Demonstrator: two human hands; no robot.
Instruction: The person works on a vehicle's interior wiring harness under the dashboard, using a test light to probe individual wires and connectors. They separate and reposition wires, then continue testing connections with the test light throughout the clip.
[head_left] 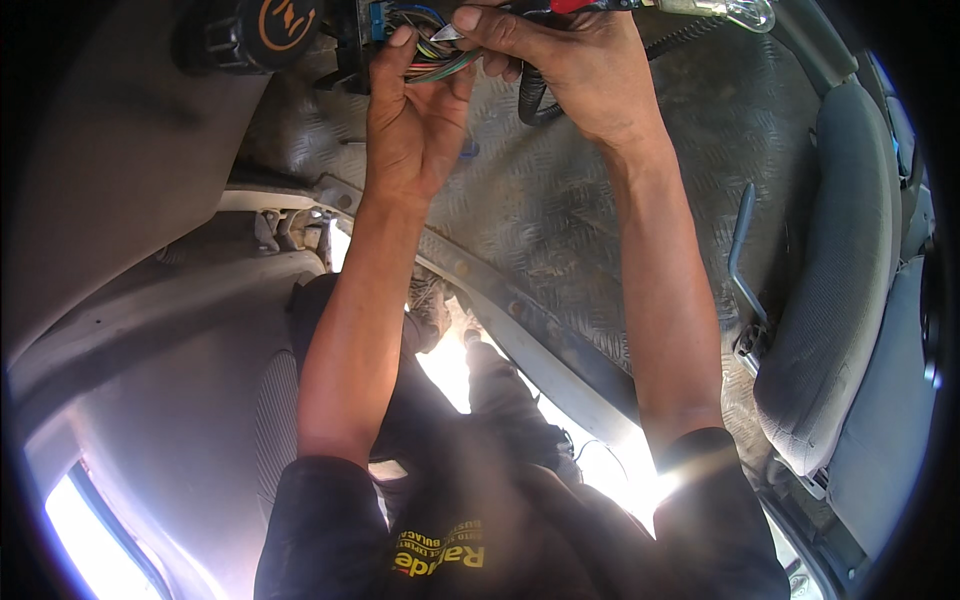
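Black shirt (520,510) nearest | left hand (412,130): thumb and fingers curled round wires (440,70), right edge of housing (349,45), beside blue plug (378,20) | right hand (590,80): thumb, forefinger pinching silver point (444,34) at wires, contact unclear | advice: fan wires, brace bundle, press lightly

A grey seat (835,270) borders patterned flooring (545,215) — sunlight (605,485) glares nearby.

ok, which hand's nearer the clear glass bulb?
Right. The right hand is left of the clear glass bulb; the left hand is farther left, its fingers at the multicoloured wires.
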